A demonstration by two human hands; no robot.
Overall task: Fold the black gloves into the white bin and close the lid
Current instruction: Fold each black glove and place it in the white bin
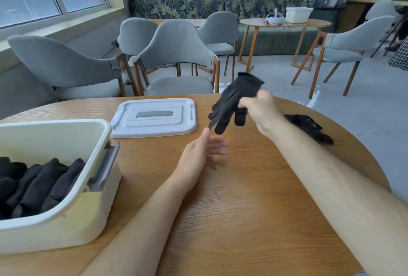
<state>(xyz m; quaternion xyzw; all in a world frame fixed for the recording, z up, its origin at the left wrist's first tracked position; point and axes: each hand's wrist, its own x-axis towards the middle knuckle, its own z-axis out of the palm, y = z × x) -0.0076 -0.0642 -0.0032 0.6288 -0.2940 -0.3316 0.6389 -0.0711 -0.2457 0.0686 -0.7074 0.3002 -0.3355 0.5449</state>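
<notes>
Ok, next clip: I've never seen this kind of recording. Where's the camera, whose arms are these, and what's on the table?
There is no machine here: a person works with bare hands. The single picture comes from a wide-angle camera worn on their head, looking forward and down. The right hand pinches a black glove in the air, its fingers hanging down. The left hand is open just below it, holding nothing. On the wooden table a white bin stands at the left with folded black gloves inside. Its lid lies flat on the table beyond it, and a second loose glove lies behind the right forearm.
</notes>
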